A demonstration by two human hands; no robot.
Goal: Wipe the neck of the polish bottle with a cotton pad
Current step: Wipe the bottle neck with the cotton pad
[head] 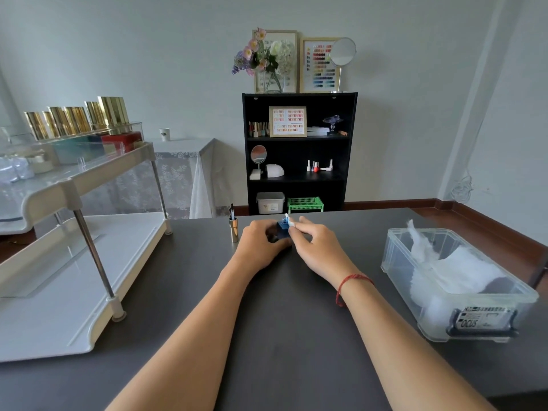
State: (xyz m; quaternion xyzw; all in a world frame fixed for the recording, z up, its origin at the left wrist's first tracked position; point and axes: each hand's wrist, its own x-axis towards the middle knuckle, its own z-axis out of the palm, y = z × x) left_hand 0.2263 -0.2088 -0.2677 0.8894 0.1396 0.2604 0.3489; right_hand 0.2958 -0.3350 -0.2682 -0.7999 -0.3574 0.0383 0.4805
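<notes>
A small blue polish bottle (282, 227) stands on the dark table (296, 336), cap off, its threaded neck showing at the top. My left hand (261, 243) wraps around the bottle's body and hides most of it. My right hand (315, 243) pinches a white cotton pad (290, 220) against the right side of the neck. The bottle's gold cap with its brush (233, 228) stands upright just left of my left hand, brush pointing up.
A clear plastic box (394, 259) holding white cotton sits at the right of the table. A white two-tier rack (89, 185) with gold-capped bottles stands at the left. A black shelf unit (299, 152) is against the far wall.
</notes>
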